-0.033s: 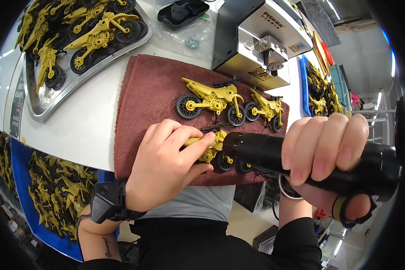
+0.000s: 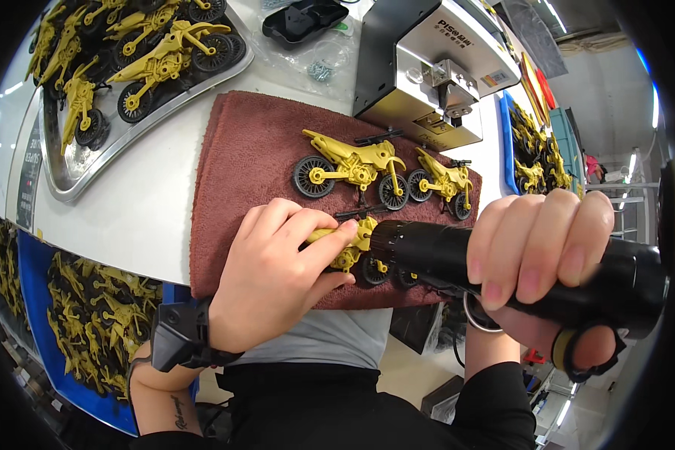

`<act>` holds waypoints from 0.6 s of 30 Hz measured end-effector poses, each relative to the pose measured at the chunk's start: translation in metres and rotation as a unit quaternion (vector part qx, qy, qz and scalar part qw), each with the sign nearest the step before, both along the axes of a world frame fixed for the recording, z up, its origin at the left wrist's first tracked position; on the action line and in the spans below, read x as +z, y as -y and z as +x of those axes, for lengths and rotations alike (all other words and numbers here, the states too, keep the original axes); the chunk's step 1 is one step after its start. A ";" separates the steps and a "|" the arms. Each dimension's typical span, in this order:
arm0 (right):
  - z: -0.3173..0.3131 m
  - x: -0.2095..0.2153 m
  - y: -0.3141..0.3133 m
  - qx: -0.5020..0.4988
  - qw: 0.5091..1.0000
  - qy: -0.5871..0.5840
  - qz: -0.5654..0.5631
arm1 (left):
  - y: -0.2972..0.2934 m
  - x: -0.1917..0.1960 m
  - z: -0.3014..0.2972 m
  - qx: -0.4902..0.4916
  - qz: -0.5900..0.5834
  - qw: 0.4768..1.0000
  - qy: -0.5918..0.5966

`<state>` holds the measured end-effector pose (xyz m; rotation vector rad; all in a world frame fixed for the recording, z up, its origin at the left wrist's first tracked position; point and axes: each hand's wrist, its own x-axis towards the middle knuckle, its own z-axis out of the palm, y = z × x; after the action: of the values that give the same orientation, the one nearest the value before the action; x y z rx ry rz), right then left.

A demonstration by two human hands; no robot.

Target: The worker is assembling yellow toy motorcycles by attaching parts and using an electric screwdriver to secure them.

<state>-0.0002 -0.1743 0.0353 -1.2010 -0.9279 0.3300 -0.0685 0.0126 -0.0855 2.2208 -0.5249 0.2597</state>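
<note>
My left hand point(image 2: 281, 274) is closed over a yellow toy motorcycle point(image 2: 346, 259), pressing it down on a brown towel point(image 2: 229, 172). Part of that toy is hidden under my fingers. In my right hand point(image 2: 544, 244) is a thick black electric screwdriver point(image 2: 435, 247), held nearly level with its front end against the toy's front part. The tip itself cannot be seen. Just beyond, a second toy motorcycle point(image 2: 356, 161) with black wheels lies on its side on the towel, and a third toy motorcycle point(image 2: 444, 178) lies to its right. Another black wheel point(image 2: 407, 278) shows below the screwdriver.
A metal tray point(image 2: 75, 187) heaped with yellow toy motorcycles stands at the far left. Below it, a blue bin point(image 2: 34, 274) holds many more. Behind the towel stand a boxy screw feeder point(image 2: 420, 82), a black dish point(image 2: 304, 22) and a plastic bag with screws point(image 2: 320, 71). Another blue bin point(image 2: 508, 150) is at right.
</note>
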 end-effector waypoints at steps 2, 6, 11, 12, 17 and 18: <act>0.000 0.002 0.001 0.007 1.000 0.011 0.008 | 0.000 0.000 0.001 -0.006 -0.009 1.000 0.005; -0.003 0.016 0.004 -0.062 0.991 0.019 0.118 | 0.000 0.000 0.000 -0.003 -0.004 1.000 0.005; 0.037 0.044 0.030 -0.263 0.952 0.095 0.123 | -0.001 0.000 0.000 -0.003 -0.010 1.000 0.005; 0.048 0.041 0.034 -0.274 0.949 0.095 0.123 | -0.001 0.000 0.000 -0.004 -0.010 1.000 0.007; 0.074 0.030 0.035 -0.196 0.975 0.062 0.081 | 0.001 0.000 0.000 -0.003 -0.007 1.000 0.013; 0.073 0.030 0.034 -0.196 0.975 0.062 0.081 | 0.001 0.000 0.000 -0.004 -0.007 1.000 0.013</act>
<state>0.0728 -0.2079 0.0656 -1.2307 -0.7847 -0.1358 -0.0683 0.0117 -0.0857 2.2037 -0.5433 0.2881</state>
